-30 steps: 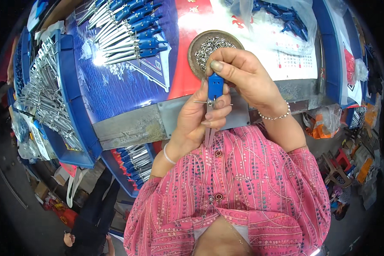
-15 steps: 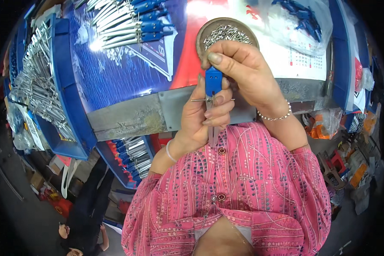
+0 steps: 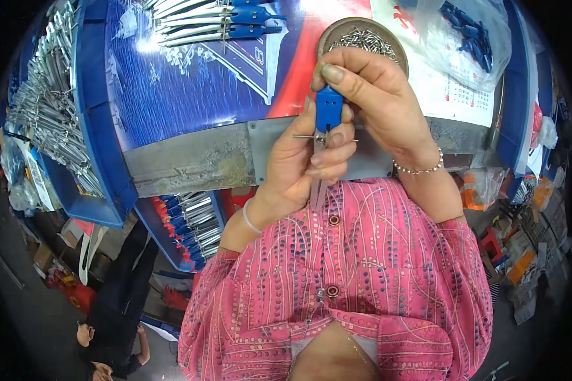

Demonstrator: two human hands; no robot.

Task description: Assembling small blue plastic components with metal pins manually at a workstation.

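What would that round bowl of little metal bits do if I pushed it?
The round bowl probably wouldn't bend, since it looks thick-rimmed and stiff. It might slide on the glossy printed sheet beneath. The metal bits could jiggle or spill, because they lie in a loose heap.

I'm seeing a workbench's scuffed metal edge (image 3: 190, 162) running left of the fingers (image 3: 335, 154), bright glare (image 3: 151, 46) up-left of them, dark grey floor (image 3: 35, 311) way down-left, and honestly quite a pile of clutter (image 3: 524, 295) down-right.
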